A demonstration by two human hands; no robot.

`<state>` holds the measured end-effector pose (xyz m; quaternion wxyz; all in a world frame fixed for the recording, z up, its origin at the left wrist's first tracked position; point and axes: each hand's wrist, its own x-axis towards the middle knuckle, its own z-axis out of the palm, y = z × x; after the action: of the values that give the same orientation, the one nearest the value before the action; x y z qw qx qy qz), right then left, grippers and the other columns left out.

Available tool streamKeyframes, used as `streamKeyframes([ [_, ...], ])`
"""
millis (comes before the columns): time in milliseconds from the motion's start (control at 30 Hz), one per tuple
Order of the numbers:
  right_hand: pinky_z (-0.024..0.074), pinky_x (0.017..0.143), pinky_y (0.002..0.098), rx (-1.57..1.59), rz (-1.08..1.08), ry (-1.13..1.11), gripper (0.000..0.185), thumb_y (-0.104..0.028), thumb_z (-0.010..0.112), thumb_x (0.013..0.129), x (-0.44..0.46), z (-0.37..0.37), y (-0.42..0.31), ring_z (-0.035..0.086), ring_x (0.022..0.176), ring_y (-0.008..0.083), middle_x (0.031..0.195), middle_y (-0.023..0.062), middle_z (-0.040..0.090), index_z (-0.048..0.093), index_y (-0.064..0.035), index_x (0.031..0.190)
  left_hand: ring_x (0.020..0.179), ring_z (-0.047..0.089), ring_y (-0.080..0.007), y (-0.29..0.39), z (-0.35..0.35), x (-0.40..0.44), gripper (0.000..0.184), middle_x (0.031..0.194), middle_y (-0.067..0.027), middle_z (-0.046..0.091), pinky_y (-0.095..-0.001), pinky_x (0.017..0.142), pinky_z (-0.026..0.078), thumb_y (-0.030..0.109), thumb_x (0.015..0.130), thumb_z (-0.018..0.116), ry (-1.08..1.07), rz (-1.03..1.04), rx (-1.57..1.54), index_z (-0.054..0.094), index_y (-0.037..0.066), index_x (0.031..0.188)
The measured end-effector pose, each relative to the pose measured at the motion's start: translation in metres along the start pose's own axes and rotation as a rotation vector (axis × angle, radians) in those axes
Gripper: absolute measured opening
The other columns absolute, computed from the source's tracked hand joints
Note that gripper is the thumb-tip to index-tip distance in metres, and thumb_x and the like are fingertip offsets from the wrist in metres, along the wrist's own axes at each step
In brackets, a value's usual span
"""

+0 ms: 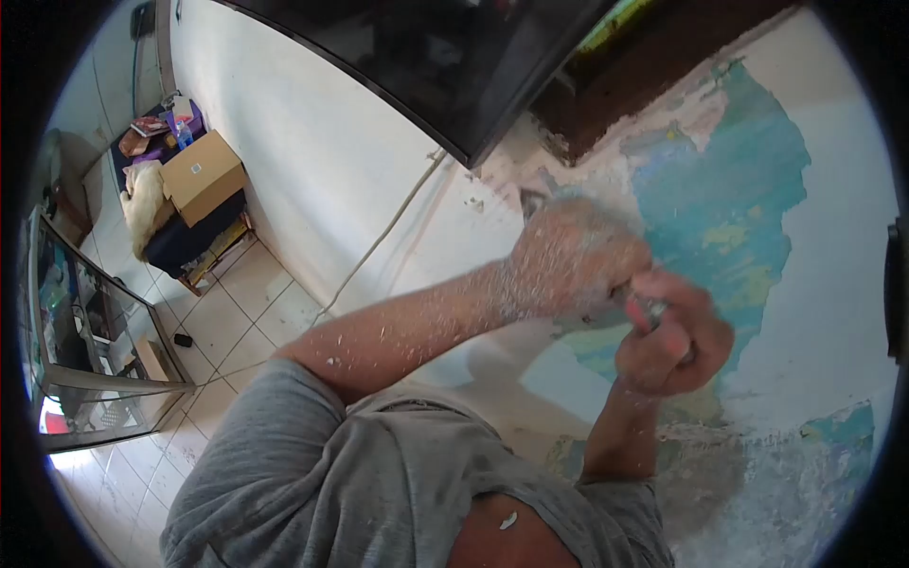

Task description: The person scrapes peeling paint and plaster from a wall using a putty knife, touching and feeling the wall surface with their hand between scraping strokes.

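My left hand (578, 254), dusted with pale flakes up the forearm, is closed near the wall at the lower corner of a dark frame. A small metal blade edge (532, 201) pokes out beyond it, against the peeling paint. Just right of it, my right hand (674, 333) is wrapped around the reddish handle (646, 312) of what looks like a scraper. Both hands appear to be on this one tool, most of which they cover. Behind them the wall shows a bared turquoise patch (748, 189) with ragged white paint edges. Motion blurs the hands slightly.
A large black screen (417, 66) juts out above my hands. A cable (398, 213) runs down the white wall. At left stand a cardboard box (204, 180) and a pale cat (144, 210) on a dark seat, plus a glass cabinet (95, 322) on the tiled floor.
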<state>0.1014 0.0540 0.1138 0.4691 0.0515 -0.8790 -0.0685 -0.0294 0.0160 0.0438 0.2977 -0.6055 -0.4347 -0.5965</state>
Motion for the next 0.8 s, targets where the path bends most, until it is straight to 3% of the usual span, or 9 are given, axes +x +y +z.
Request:
streamKeyframes([
  [100, 0.0521, 0.049, 0.0339, 0.211, -0.079, 0.071, 0.054, -0.058, 0.017, 0.101, -0.010, 0.010, 0.001, 0.057, 0.053, 0.0152, 0.076, 0.0046, 0.062, 0.043, -0.0118, 0.092, 0.067, 0.062, -0.0225, 0.004, -0.006, 0.008, 0.032, 0.072, 0.0013, 0.061, -0.0367, 0.062, 0.048, 0.032, 0.061, 0.074, 0.018, 0.006, -0.014, 0.068, 0.018, 0.088],
  [200, 0.0501, 0.049, 0.0300, 0.543, -0.203, 0.715, 0.065, -0.058, 0.021, 0.101, 0.011, 0.017, -0.019, 0.061, 0.057, 0.0178, 0.072, 0.0080, 0.066, 0.045, -0.0071, 0.070, 0.066, 0.061, -0.0225, 0.015, -0.009, 0.028, 0.029, 0.071, 0.0010, 0.060, -0.0373, 0.061, 0.047, 0.032, 0.060, 0.075, 0.123, 0.133, -0.087, 0.065, 0.017, 0.084],
  [233, 0.0501, 0.049, 0.0300, 0.543, -0.202, 0.710, 0.065, -0.058, 0.021, 0.101, 0.010, 0.016, -0.015, 0.061, 0.057, 0.0178, 0.072, 0.0080, 0.066, 0.045, -0.0071, 0.070, 0.066, 0.061, -0.0225, 0.016, -0.008, 0.029, 0.029, 0.070, 0.0009, 0.059, -0.0373, 0.061, 0.046, 0.031, 0.060, 0.075, 0.137, 0.167, -0.074, 0.065, 0.017, 0.083],
  [300, 0.0511, 0.047, 0.0323, 0.035, -0.012, 0.029, 0.057, -0.055, 0.020, 0.102, 0.006, 0.010, -0.001, 0.060, 0.056, 0.0197, 0.076, 0.0074, 0.064, 0.044, -0.0074, 0.082, 0.065, 0.060, -0.0220, -0.007, -0.001, -0.006, 0.030, 0.071, 0.0005, 0.059, -0.0367, 0.059, 0.045, 0.029, 0.059, 0.074, 0.089, 0.027, -0.019, 0.065, 0.017, 0.084],
  [400, 0.0497, 0.045, 0.0331, 0.202, -0.145, -0.020, 0.053, -0.052, 0.022, 0.103, -0.008, 0.018, 0.009, 0.059, 0.055, 0.0210, 0.076, 0.0085, 0.064, 0.042, -0.0063, 0.087, 0.063, 0.060, -0.0208, -0.011, -0.002, -0.014, 0.032, 0.072, 0.0003, 0.059, -0.0358, 0.057, 0.043, 0.027, 0.058, 0.073, 0.053, -0.049, 0.001, 0.066, 0.016, 0.087],
  [433, 0.0497, 0.045, 0.0331, 0.212, -0.140, -0.026, 0.053, -0.052, 0.022, 0.103, -0.008, 0.024, 0.005, 0.059, 0.055, 0.0210, 0.076, 0.0085, 0.064, 0.042, -0.0063, 0.087, 0.062, 0.059, -0.0202, -0.005, -0.005, -0.011, 0.034, 0.072, 0.0005, 0.058, -0.0357, 0.056, 0.043, 0.027, 0.058, 0.073, 0.055, -0.009, -0.050, 0.067, 0.015, 0.089],
  [500, 0.0486, 0.045, 0.0329, 0.514, -0.170, 0.551, 0.052, -0.053, 0.024, 0.103, -0.004, 0.033, -0.005, 0.060, 0.055, 0.0217, 0.077, 0.0111, 0.065, 0.041, -0.0054, 0.090, 0.062, 0.059, -0.0198, 0.006, -0.015, 0.013, 0.032, 0.072, 0.0005, 0.058, -0.0355, 0.056, 0.043, 0.026, 0.059, 0.074, 0.080, 0.070, -0.030, 0.066, 0.015, 0.087],
  [733, 0.0495, 0.044, 0.0329, 0.251, -0.344, 0.299, 0.049, -0.054, 0.023, 0.102, -0.011, 0.021, -0.002, 0.060, 0.055, 0.0234, 0.080, 0.0165, 0.064, 0.037, -0.0074, 0.097, 0.062, 0.059, -0.0242, -0.003, -0.014, 0.012, 0.029, 0.065, -0.0005, 0.053, -0.0387, 0.058, 0.043, 0.032, 0.055, 0.071, 0.173, 0.157, -0.117, 0.053, 0.015, 0.071],
  [800, 0.0499, 0.044, 0.0324, 0.438, -0.426, 0.548, 0.047, -0.051, 0.023, 0.103, 0.001, 0.023, -0.002, 0.060, 0.055, 0.0227, 0.075, 0.0175, 0.063, 0.037, -0.0071, 0.095, 0.062, 0.059, -0.0224, 0.008, -0.017, 0.025, 0.028, 0.068, 0.0005, 0.056, -0.0368, 0.056, 0.043, 0.030, 0.056, 0.072, 0.141, 0.202, -0.097, 0.059, 0.015, 0.076],
])
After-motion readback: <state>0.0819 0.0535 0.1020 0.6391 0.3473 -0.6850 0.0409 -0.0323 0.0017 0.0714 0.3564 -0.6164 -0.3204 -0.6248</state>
